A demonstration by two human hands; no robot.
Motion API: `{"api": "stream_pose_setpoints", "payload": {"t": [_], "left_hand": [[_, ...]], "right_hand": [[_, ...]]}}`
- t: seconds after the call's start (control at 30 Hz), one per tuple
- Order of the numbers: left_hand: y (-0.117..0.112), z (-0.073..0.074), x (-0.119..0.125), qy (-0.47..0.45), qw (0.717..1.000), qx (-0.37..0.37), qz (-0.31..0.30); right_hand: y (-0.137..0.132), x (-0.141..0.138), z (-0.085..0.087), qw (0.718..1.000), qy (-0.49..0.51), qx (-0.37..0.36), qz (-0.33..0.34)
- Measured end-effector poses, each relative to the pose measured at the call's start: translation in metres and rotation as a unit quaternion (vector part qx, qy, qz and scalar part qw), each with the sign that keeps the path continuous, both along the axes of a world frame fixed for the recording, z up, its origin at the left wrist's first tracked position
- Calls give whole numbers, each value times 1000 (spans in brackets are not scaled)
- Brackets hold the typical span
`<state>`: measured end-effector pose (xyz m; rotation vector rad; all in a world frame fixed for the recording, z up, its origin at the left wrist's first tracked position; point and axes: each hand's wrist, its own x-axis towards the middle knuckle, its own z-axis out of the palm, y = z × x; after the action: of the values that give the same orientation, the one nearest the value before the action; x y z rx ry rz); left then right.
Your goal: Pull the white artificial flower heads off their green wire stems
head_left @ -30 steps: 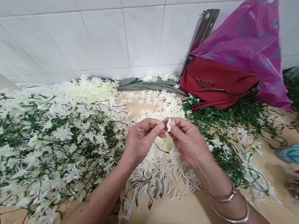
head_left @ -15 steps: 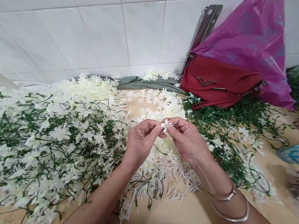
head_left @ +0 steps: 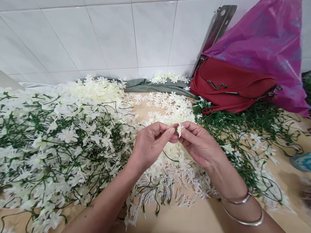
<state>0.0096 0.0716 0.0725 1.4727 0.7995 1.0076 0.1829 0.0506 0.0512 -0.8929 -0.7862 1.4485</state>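
Above the middle of the table, my two hands meet fingertip to fingertip. My left hand (head_left: 153, 143) is closed in a pinch on a thin green stem (head_left: 169, 157), whose lower part curves out beneath the fingers. Between the thumb and fingers of my right hand (head_left: 201, 141) is a small white artificial flower (head_left: 179, 129), seen side-on, with a bit of green at its base against my left fingertips. Whether petals and stem are fully joined is hidden by the fingers. Below both hands lie loose cream petals (head_left: 176, 152) and white stamens (head_left: 176, 181).
Stemmed white flowers (head_left: 68, 135) heap up on the left. Bare green stems (head_left: 233, 126) spread at right, under a red handbag (head_left: 227, 82) and a purple plastic bag (head_left: 271, 47). Small white petals (head_left: 167, 100) lie toward the tiled wall (head_left: 112, 35).
The small white flower has turned from facing me to side-on, and green now shows at its base. Both hands stay together. The whole view has shifted slightly.
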Motion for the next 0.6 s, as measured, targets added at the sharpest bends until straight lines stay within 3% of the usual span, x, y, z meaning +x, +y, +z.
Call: {"api": "stream_pose_setpoints", "payload": {"t": [0.37,0.5,0.57,0.6], "left_hand": [[0,-4,1,56,996,62,16],[7,15,-17,131,988,85,-24],[8,35,-39,244,958,123,83],[8,46,-52,306,927,154,151]], "right_hand": [[0,-8,2,998,-46,32,-33],[-3,-6,7,998,-56,29,-5],[-4,-3,9,997,-71,42,1],[-4,-1,9,995,-88,53,-6]]}}
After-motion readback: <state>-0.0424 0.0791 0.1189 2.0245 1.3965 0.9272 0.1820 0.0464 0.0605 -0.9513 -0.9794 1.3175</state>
